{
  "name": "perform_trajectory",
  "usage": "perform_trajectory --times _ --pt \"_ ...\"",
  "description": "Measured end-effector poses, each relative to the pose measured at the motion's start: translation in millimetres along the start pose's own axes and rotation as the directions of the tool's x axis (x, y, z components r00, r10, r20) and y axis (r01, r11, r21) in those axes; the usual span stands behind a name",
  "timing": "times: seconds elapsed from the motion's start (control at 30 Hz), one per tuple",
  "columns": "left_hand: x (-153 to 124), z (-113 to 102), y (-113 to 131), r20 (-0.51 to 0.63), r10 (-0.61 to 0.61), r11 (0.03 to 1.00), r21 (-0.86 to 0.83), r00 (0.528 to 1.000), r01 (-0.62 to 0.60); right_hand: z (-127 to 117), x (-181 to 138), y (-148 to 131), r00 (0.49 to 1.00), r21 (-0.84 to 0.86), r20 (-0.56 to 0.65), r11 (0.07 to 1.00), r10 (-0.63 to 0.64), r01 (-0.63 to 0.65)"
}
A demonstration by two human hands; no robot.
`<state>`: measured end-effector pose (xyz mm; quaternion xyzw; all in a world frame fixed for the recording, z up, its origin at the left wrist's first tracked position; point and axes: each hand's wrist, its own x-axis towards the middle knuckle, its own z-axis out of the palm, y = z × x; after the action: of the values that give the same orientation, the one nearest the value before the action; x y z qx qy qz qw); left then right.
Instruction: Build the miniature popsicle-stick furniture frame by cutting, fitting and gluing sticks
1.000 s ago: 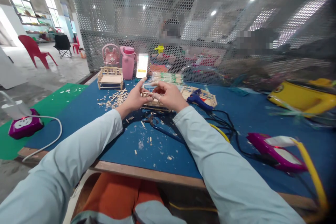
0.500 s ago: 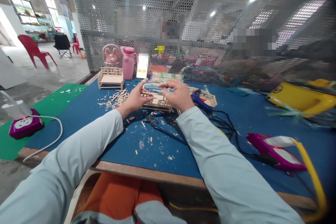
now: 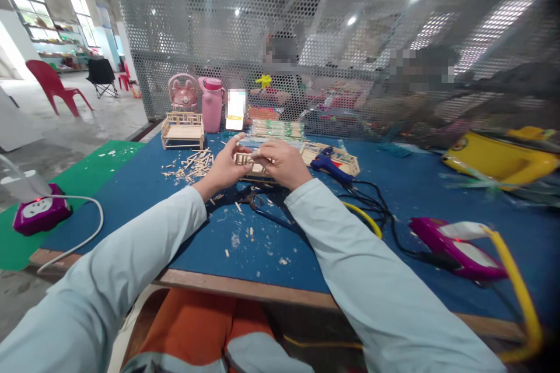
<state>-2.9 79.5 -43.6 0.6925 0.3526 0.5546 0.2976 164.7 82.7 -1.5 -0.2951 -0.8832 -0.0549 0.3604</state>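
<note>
A miniature bench of thin wooden sticks [image 3: 244,159] is between my hands at the middle of the table, largely covered by them. My left hand [image 3: 225,168] grips its left end between thumb and fingers. Over the bench, my right hand [image 3: 286,164] has its fingertips pinched together close to the left hand; whatever they hold is hidden. Just in front lie blue-handled pliers [image 3: 273,218], partly beneath my right sleeve. Loose short sticks [image 3: 198,164] are heaped left of my left hand. A blue glue gun [image 3: 331,165] lies right of my right hand, against another stick-built piece [image 3: 351,162].
A similar bench [image 3: 184,131] stands at the back left, near a pink bottle [image 3: 212,106] and a phone [image 3: 235,109]. Stick packs [image 3: 277,128] lie behind my hands. Cables run to a purple power strip [image 3: 457,247] at right. Perforated metal mesh [image 3: 175,23] borders the table's back.
My right hand has moved left and closed into a pinch nearer my left hand. More of the glue gun shows now. The left hand stays at the bench's left end.
</note>
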Motion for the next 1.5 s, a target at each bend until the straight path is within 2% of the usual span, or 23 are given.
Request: perform_trajectory --times 0.1,0.17,0.2,0.27,0.33,0.37,0.43,0.5,0.57,0.63,0.73,0.8,0.83,0.87,0.93,0.97,1.03,1.13,1.27,1.33,1.4,1.47,1.5 --pt "-10.7 -8.1 7.8 -0.166 0.08 0.993 0.103 0.983 -0.064 -9.0 -1.7 -4.8 0.982 0.199 -0.131 0.974 0.137 -0.109" --pt "-18.4 -11.8 16.9 -0.278 0.117 0.984 0.161 0.953 -0.074 -14.6 -2.9 -11.1 0.918 0.458 -0.195 0.86 0.345 -0.226" --pt "-22.0 -11.8 22.2 -0.273 0.133 0.981 0.17 0.953 -0.088 -15.9 -3.5 -15.6 0.876 0.596 -0.181 0.758 0.447 -0.263" --pt "-28.1 -7.6 33.1 -0.19 0.137 0.986 0.12 0.972 -0.115 -14.3 -5.1 -27.1 0.816 0.813 -0.065 0.505 0.574 -0.291" --pt "-33.0 0.3 42.5 -0.128 0.103 0.995 -0.005 0.986 -0.104 -7.3 -7.1 -41.0 0.793 0.914 0.092 0.265 0.602 -0.307" --pt "-35.0 4.3 46.3 -0.139 0.085 0.993 -0.067 0.987 -0.095 -2.5 -8.2 -47.9 0.784 0.934 0.162 0.164 0.6 -0.319" --pt "-38.2 9.9 51.6 -0.186 0.052 0.987 -0.142 0.981 -0.079 7.4 -9.9 -60.2 0.767 0.94 0.268 0.017 0.582 -0.341" --pt "-40.0 11.3 54.4 -0.216 0.021 0.984 -0.169 0.976 -0.058 13.9 -9.8 -68.3 0.762 0.933 0.321 -0.05 0.563 -0.356" --pt "-40.3 9.5 55.3 -0.212 -0.001 0.983 -0.18 0.977 -0.038 13.7 -7.9 -71.4 0.756 0.92 0.343 -0.036 0.558 -0.391" --pt "-39.1 6.9 54.6 -0.202 -0.013 0.98 -0.196 0.979 -0.027 4.6 -6.8 -69.9 0.738 0.901 0.319 0.052 0.594 -0.431" --pt "-36.7 5.0 50.5 -0.148 -0.057 0.978 -0.209 0.987 0.025 -23.2 -17.8 -60.7 0.714 0.795 0.151 0.346 0.684 -0.499" --pt "-35.6 5.4 46.4 -0.086 -0.105 0.977 -0.196 0.991 0.086 -44.7 -39.7 -51.3 0.72 0.523 0.019 0.607 0.694 -0.599" --pt "-35.3 5.9 44.4 -0.066 -0.118 0.977 -0.185 0.991 0.104 -54.1 -54.6 -46.1 0.723 0.308 0.009 0.686 0.69 -0.659" --pt "-35.3 6.6 42.8 -0.042 -0.123 0.979 -0.169 0.992 0.114 -62.0 -71.0 -40.7 0.704 0.067 -0.004 0.702 0.71 -0.709" --pt "-36.1 8.2 41.1 -0.019 -0.124 0.982 -0.143 0.992 0.12 -72.8 -103.4 -30.6 0.652 -0.337 -0.018 0.61 0.758 -0.718" --pt "-36.9 9.0 40.9 -0.007 -0.122 0.984 -0.132 0.993 0.12 -75.9 -116.9 -26.5 0.626 -0.461 -0.015 0.55 0.78 -0.696" --pt "-38.6 10.5 41.3 0.028 -0.124 0.984 -0.129 0.992 0.126 -79.2 -134.8 -21.2 0.616 -0.569 0.043 0.526 0.786 -0.632" --pt "-40.7 11.8 42.1 0.095 -0.151 0.974 -0.156 0.984 0.164 -82.6 -139.4 -19.7 0.616 -0.561 0.096 0.554 0.782 -0.616" --pt "-41.2 10.3 44.5 0.133 -0.169 0.975 -0.122 0.977 0.186 -93.2 -135.3 -22.1 0.52 -0.408 0.068 0.499 0.851 -0.764" --pt "-41.2 9.1 47.0 0.148 -0.157 0.979 -0.108 0.976 0.174 -98.6 -138.4 -25.9 0.453 -0.139 0.058 0.456 0.89 -0.879" --pt "-41.7 8.3 50.6 0.162 -0.147 0.977 -0.131 0.976 0.169 -100.9 -141.4 -34.8 0.397 0.242 0.098 0.366 0.912 -0.899" --pt "-42.7 7.9 54.9 0.162 -0.137 0.969 -0.183 0.977 0.166 -98.4 -138.9 -49.2 0.414 0.583 0.163 0.251 0.895 -0.773" --pt "-43.4 7.7 57.1 0.159 -0.131 0.964 -0.211 0.979 0.163 -95.2 -134.4 -57.8 0.459 0.699 0.188 0.21 0.868 -0.684"
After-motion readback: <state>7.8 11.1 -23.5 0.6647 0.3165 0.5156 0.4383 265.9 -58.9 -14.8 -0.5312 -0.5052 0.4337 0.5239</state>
